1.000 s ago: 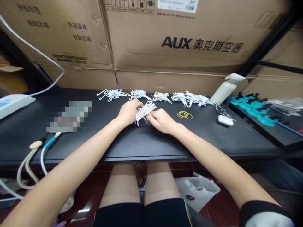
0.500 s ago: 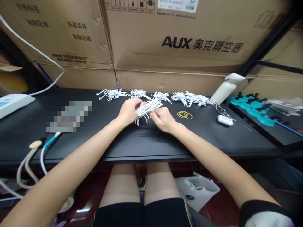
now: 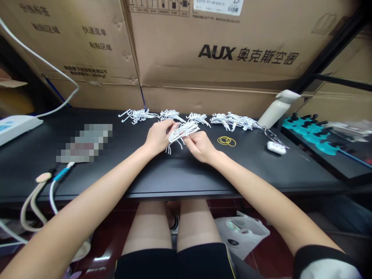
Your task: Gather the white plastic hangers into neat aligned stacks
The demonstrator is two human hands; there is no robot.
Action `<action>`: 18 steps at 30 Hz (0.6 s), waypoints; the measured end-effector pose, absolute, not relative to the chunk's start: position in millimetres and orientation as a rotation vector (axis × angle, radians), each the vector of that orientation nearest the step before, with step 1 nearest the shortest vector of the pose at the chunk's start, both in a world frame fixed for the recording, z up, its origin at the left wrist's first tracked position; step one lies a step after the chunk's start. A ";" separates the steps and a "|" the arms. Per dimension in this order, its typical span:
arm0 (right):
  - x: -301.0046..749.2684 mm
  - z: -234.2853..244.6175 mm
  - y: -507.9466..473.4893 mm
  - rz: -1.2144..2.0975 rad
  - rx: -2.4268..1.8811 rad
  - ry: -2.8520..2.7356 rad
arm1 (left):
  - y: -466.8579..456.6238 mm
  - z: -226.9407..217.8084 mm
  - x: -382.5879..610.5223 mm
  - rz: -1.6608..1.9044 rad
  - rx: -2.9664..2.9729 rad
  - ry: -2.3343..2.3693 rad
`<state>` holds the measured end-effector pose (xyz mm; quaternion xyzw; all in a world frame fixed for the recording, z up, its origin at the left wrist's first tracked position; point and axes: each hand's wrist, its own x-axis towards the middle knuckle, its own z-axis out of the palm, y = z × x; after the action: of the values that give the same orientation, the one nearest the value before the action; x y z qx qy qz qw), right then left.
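A bundle of white hooks (image 3: 186, 131), thin and bent at the ends, is held above the black table. My left hand (image 3: 160, 136) is closed around its left end. At the lower right side, my right hand (image 3: 201, 146) grips the same bundle with its fingers curled; its fingertips are partly hidden behind the hooks. Just behind my hands lie more heaps of white hooks (image 3: 139, 115) in a row along the back of the table. Several yellow rubber bands (image 3: 226, 141) lie to the right of my right hand.
On the black table (image 3: 180, 182) a cream bottle (image 3: 277, 110) leans at the back right, near a white earphone case (image 3: 276, 148). A blurred-out flat device (image 3: 87, 143) with a cable lies left. A cardboard box (image 3: 221, 69) stands behind; a teal rack (image 3: 314, 133) is at right.
Both hands stay almost in place, with the bundle of hooks still between them. The hooks in the bundle have shifted very slightly.
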<state>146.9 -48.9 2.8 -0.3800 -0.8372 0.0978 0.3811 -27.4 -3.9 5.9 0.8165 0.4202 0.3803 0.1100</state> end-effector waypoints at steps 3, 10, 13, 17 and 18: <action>147.1 1.4 -47.5 0.235 -0.925 -2.126 | -5.6 6.4 -26.6 1.151 2.464 1.308; 146.6 1.2 -46.8 0.244 -0.867 -2.105 | -8.8 8.3 -24.7 1.120 2.480 1.427; 146.5 2.6 -48.1 0.264 -0.860 -2.101 | -8.6 8.1 -24.0 1.098 2.478 1.458; 146.5 4.0 -49.7 0.275 -0.867 -2.124 | -7.1 6.7 -23.8 1.099 2.451 1.458; 146.5 4.2 -49.9 0.273 -0.872 -2.135 | -6.8 6.5 -24.0 1.108 2.444 1.450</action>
<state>146.5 -49.9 4.2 -0.3444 -0.8433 0.1077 0.3983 -24.0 -6.8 6.5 0.8004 0.4750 0.3629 0.0459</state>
